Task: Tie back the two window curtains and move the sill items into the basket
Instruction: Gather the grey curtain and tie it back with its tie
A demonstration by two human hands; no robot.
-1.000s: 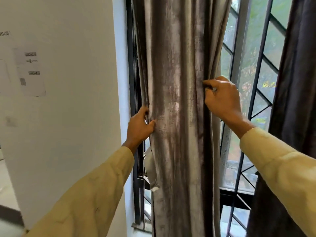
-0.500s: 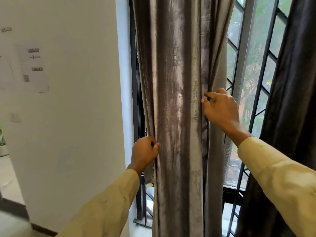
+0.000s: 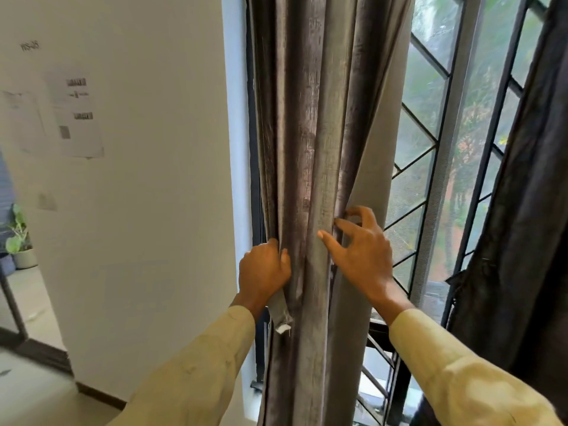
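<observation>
The grey left curtain (image 3: 319, 124) hangs bunched into vertical folds in front of the window. My left hand (image 3: 264, 272) grips its left edge at about waist height. A short grey strap (image 3: 280, 313) with a white end hangs out below that fist. My right hand (image 3: 359, 253) is on the curtain's right side, fingers spread and curled into the folds, with one fold between thumb and forefinger. The dark right curtain (image 3: 528, 210) hangs loose at the far right. No sill items or basket are in view.
A black window grille (image 3: 430, 142) with diagonal bars stands behind the curtains. A white wall (image 3: 147, 179) with taped papers (image 3: 76, 115) is on the left. A potted plant (image 3: 18, 238) sits on the floor at the far left.
Both hands have slid down the left curtain. My right hand has loosened from a closed grip on the edge to spread fingers in the folds. The strap now shows below my left hand.
</observation>
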